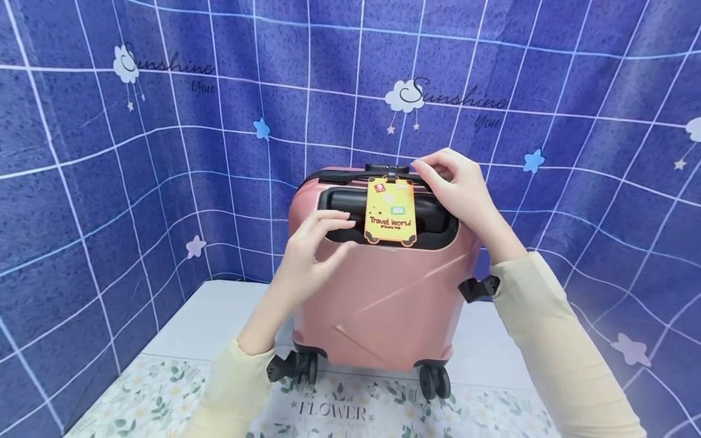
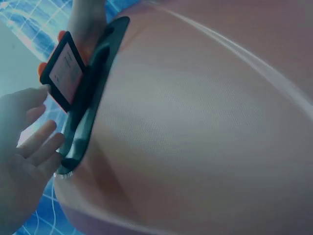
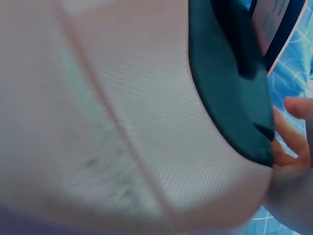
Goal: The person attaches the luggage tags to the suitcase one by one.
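Observation:
A pink hard-shell suitcase [image 1: 378,304] stands upright on its wheels. From the black handle [image 1: 386,168] on its top hangs a yellow luggage tag [image 1: 390,213] printed "Travel World", in front of a black recessed panel [image 1: 342,201]. My left hand [image 1: 312,255] is just left of the tag, its fingers spread and holding nothing; the left wrist view shows the tag's darker back [image 2: 66,73] beyond the thumb. At the suitcase's upper right edge is my right hand [image 1: 462,185], fingers loosely bent. Nothing shows between its fingers in the right wrist view; whether the fingertips touch the shell is unclear.
Black wheels [image 1: 435,380] stand on a white floral cloth [image 1: 164,389] marked "FLOWER". Behind and on both sides hangs a blue grid-patterned curtain [image 1: 339,61] with clouds and stars. A black camera mount [image 1: 479,288] sits at the right cuff.

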The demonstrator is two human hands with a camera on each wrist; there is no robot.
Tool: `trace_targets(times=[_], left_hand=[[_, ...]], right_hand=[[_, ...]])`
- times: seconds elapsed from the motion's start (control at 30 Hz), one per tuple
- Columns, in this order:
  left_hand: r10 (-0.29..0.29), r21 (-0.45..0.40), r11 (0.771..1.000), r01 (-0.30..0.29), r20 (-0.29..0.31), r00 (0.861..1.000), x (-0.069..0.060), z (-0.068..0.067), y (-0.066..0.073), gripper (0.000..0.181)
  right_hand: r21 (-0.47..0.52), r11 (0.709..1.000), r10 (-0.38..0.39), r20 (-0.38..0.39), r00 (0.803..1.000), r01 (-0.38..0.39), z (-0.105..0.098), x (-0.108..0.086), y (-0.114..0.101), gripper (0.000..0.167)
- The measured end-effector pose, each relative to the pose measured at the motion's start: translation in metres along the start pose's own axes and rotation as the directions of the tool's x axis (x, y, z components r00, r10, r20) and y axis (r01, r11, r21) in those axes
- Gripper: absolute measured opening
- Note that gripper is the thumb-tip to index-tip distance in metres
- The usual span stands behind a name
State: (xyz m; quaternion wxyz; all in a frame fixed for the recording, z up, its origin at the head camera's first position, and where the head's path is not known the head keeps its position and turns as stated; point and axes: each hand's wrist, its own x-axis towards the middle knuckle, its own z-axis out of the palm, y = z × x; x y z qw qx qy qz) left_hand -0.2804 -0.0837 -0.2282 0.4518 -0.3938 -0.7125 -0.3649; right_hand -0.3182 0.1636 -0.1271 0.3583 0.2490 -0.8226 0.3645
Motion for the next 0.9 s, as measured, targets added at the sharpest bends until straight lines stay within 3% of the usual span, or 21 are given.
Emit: trace_targets(times=[0.13,0.3,0.43,0.67,0.9], left_hand=[[-0.015,-0.010,1.000,0.014,-0.059,0.998,-0.009,-0.009,-0.005,0.024],[-0.045,0.022,0.999,0.048,-0.122,0.991,-0.020,-0.022,-0.012,0.024],[-0.068,0.061,0.995,0.077,-0.133,0.989,-0.030,-0.032,-0.017,0.023],[-0.164,0.159,0.971,0.179,-0.104,0.981,-0.049,-0.048,-0.022,0.028],[-0.271,0.227,0.936,0.270,-0.028,0.962,-0.076,-0.058,-0.027,0.035]], right_hand=[[-0.012,0.998,-0.062,-0.082,0.995,0.062,-0.007,-0.017,-0.001,0.024],[-0.022,0.991,-0.133,-0.192,0.972,0.131,-0.015,-0.036,0.000,0.017],[-0.046,0.987,-0.160,-0.244,0.957,0.153,-0.020,-0.054,0.005,0.013],[-0.071,0.988,-0.155,-0.282,0.947,0.141,-0.029,-0.091,0.022,0.011],[-0.204,0.963,-0.222,-0.214,0.951,0.178,-0.029,-0.127,0.045,0.014]])
